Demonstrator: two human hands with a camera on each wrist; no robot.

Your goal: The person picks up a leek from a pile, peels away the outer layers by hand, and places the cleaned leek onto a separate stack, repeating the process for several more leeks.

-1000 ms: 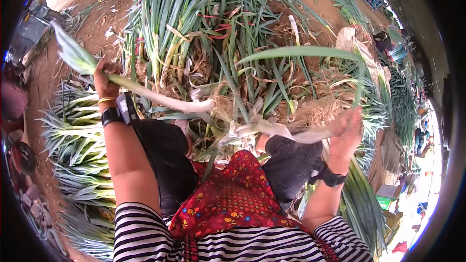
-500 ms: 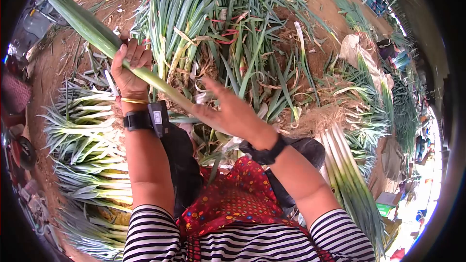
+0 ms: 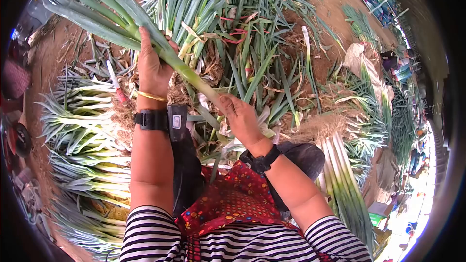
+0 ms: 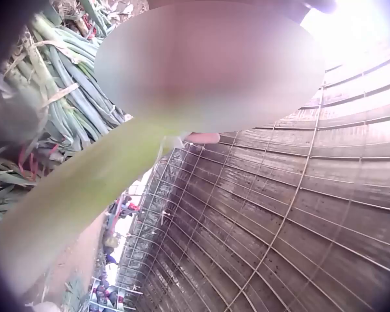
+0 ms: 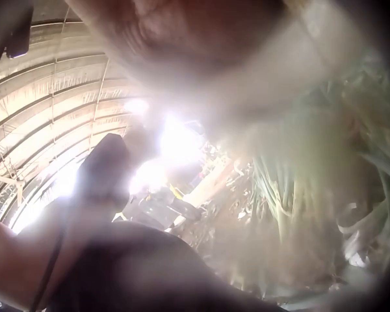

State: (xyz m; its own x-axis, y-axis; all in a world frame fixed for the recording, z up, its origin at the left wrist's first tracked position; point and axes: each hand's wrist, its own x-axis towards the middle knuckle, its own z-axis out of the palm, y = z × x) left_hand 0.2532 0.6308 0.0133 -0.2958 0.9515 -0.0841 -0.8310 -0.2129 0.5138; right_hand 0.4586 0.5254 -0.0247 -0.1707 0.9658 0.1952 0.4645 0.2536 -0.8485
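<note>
A long green onion stalk point(image 3: 190, 76) slants across the head view, its leaves fanned out at the upper left. The left hand point(image 3: 154, 68) grips it just below the leaves, thumb up along the stalk. Near its pale lower end the right hand point(image 3: 241, 117) pinches it between thumb and fingers. The same stalk point(image 4: 84, 188) crosses the left wrist view, large and close. In the right wrist view the right hand point(image 5: 201, 32) is blurred at the top edge.
Trimmed onions point(image 3: 92, 140) lie stacked at the left, beside a red-handled knife point(image 3: 119, 92). Untrimmed onions point(image 3: 184, 5) are heaped in front. A bundle of pale stalks point(image 3: 342, 170) lies by the right knee; a beige cloth point(image 3: 357, 58) is at the right.
The first stalk in the right hand is gone from it. Both hands now hold the other stalk, which has moved right and nearer the middle, its leaves spread more widely in view.
</note>
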